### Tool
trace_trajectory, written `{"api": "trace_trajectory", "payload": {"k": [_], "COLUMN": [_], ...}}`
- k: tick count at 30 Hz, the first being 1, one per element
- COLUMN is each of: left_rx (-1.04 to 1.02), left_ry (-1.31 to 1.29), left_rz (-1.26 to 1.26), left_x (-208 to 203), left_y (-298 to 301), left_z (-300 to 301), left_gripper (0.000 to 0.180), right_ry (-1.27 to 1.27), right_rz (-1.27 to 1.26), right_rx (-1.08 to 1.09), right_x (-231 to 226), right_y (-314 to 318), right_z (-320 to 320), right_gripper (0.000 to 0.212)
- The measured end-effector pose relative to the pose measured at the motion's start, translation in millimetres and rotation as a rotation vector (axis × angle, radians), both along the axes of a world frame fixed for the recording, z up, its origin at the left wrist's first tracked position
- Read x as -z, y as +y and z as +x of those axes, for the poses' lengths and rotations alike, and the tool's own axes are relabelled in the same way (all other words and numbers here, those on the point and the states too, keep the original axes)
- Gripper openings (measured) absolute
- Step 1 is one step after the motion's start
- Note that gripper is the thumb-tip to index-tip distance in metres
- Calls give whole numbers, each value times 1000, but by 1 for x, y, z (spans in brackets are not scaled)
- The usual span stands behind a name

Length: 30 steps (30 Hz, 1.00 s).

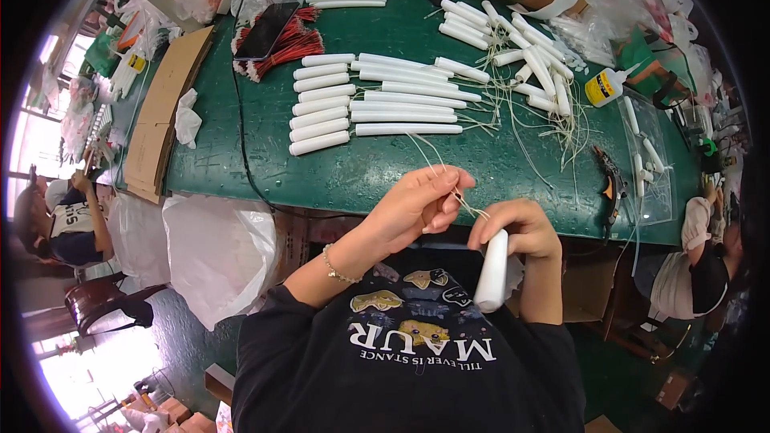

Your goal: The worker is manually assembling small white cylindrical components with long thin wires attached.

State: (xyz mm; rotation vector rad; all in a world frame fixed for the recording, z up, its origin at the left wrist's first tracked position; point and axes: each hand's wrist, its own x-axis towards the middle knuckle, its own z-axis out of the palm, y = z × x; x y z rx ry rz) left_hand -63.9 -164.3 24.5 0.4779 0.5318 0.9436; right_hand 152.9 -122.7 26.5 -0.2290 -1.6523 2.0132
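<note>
I can see bare green table (212, 164) between the cardboard (172, 100) on the left and the short white sticks (319, 127), so a hand could slip through, but a black cord (244, 136) runs there. The near strip in front of the short sticks has room too. The long white sticks (405, 118) block the middle. On the right, messy strings (571, 138), a glue bottle (603, 89) and a black-and-orange tool (613, 188) are in the way.
</note>
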Motion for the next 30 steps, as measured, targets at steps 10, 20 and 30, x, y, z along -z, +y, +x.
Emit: {"api": "trace_trajectory", "payload": {"k": [10,20,30], "left_rx": [-194,-599,-345], "left_ry": [295,360,162], "left_rz": [256,237,91], "left_x": [0,-4,-28], "left_y": [-7,18,27], "left_z": [4,-48,-84], "left_gripper": [25,27,38], "right_ry": [46,-309,-275], "right_rz": [-563,-246,-359], "right_rx": [250,576,647], "right_x": [24,15,28], "right_y": [-29,-27,-25], "right_z": [-33,-30,-19], "right_gripper": [25,9,22]}}
